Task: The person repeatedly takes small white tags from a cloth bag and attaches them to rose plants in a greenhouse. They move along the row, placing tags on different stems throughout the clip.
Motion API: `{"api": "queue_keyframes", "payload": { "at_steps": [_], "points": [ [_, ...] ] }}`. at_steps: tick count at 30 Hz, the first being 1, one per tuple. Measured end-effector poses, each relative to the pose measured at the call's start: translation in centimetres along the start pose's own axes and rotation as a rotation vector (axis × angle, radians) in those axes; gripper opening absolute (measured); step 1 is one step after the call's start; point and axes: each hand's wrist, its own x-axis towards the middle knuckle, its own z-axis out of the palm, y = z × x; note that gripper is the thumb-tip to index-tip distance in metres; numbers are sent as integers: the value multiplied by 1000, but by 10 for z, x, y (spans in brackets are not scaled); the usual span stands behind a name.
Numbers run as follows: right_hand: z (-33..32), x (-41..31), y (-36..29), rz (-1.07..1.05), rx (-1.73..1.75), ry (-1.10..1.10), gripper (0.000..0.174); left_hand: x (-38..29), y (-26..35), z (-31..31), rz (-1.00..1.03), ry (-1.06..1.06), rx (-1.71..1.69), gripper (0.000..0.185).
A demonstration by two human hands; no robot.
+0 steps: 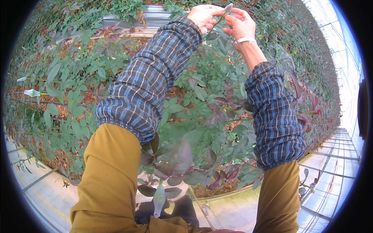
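At the far top of the view, my left hand (pixel 204 17) and my right hand (pixel 242 25) meet at a rose bud (pixel 228 8) on a green stem. The bud looks pale and seems wrapped in a thin mesh sleeve. Fingertips of both hands pinch it from either side. Something small and white (pixel 205 30) shows at my left fingers; what it is I cannot tell. A white band (pixel 246 39) circles my right wrist. Blue plaid sleeve covers (pixel 140 78) sit over my mustard sleeves. Close below me, another bud in a white mesh sleeve (pixel 159 201) points downward in the picture.
Rose bushes with green and dark red leaves (pixel 201 93) fill the bed beneath my arms. More sleeved buds (pixel 32 93) stick out at left. Silvery plastic sheeting (pixel 154 17) lies between rows. A pale paved path (pixel 329 174) and translucent greenhouse wall (pixel 346 67) run along the right.
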Motion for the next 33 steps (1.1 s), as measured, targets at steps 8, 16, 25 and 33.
{"api": "queue_keyframes", "payload": {
  "at_steps": [8,16,25,33],
  "points": [
    [-11,3,16,-184,-108,-95,15,-2,-22,-2,34,-5,236,23],
    [-21,3,22,-446,-531,-86,17,-7,-33,-1,312,60,335,20],
    [-23,7,31,-531,-739,-123,15,-10,-43,-2,399,75,209,20],
    [-16,-1,26,-546,-727,-84,14,-14,-50,-4,291,107,116,23]
  ]
}}
